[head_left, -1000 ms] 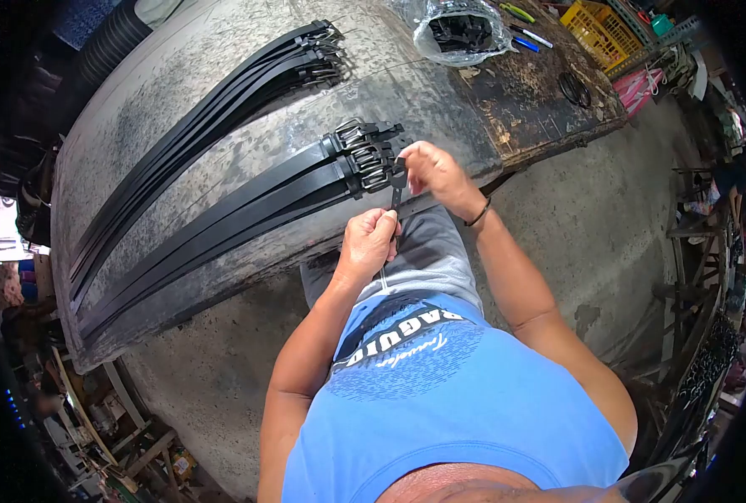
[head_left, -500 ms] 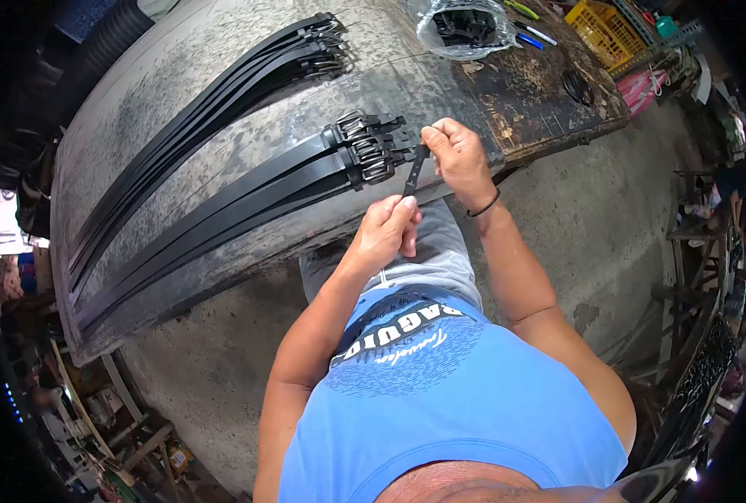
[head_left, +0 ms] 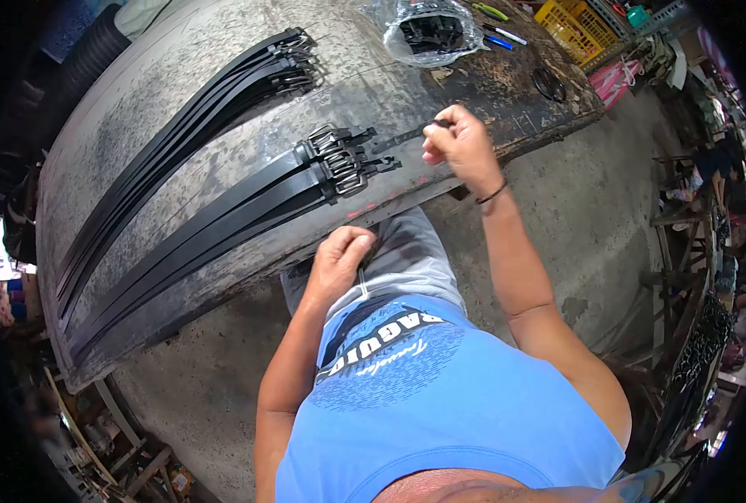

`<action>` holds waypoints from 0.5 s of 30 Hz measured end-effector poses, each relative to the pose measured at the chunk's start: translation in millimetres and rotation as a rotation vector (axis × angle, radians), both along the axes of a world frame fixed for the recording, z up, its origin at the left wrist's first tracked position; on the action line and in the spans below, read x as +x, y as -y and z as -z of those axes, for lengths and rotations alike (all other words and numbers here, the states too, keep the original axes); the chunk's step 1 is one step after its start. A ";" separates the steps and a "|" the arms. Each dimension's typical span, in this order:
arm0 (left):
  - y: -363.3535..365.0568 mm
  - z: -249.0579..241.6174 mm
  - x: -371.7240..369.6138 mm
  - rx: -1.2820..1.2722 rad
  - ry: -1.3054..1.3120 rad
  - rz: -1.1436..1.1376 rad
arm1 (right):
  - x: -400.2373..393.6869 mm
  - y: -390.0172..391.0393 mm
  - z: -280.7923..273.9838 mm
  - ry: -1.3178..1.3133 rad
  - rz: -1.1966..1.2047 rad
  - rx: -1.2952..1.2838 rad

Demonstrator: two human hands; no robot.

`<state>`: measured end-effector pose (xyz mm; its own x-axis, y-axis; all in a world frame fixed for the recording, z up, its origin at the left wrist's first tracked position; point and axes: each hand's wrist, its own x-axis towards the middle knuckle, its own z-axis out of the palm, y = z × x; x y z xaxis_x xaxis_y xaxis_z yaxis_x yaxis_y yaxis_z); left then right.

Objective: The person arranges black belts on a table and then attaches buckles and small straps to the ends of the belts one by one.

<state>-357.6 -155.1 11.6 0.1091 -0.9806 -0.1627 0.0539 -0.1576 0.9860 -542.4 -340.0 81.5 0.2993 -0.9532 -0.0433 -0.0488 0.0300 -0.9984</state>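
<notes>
Right hand (head_left: 459, 142): upper centre of frame, fingers pinched on end of a short black strap (head_left: 402, 136), over the table (head_left: 222, 180).
Strap: thin, runs left from that fist, just beside the buckles (head_left: 339, 159) of the nearer belt bundle (head_left: 222, 220).
Left hand (head_left: 337, 261): centre frame, loosely curled by the table edge, above the lap, holding nothing clear.
Far belts (head_left: 184, 126): second bundle, upper left.
Plastic bag (head_left: 427, 32): top centre, dark parts inside.

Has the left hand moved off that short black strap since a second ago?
Yes. The left hand has let go and dropped toward the person's lap, below the table edge. The right hand alone holds the short black strap beside the buckles.
</notes>
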 end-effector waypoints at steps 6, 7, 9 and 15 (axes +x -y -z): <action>-13.0 11.1 27.2 -0.023 -0.079 -0.088 | -111.1 2.9 -80.1 0.456 -0.070 -0.285; -10.2 11.5 23.9 -0.022 -0.083 -0.084 | -131.8 9.9 -64.8 0.451 -0.066 -0.285; -5.2 9.0 22.0 -0.019 -0.075 -0.157 | -144.2 14.3 -30.6 0.173 0.087 -0.188; -5.6 -1.5 22.8 -0.104 0.334 -0.107 | -168.0 -10.2 25.1 -0.228 0.462 0.035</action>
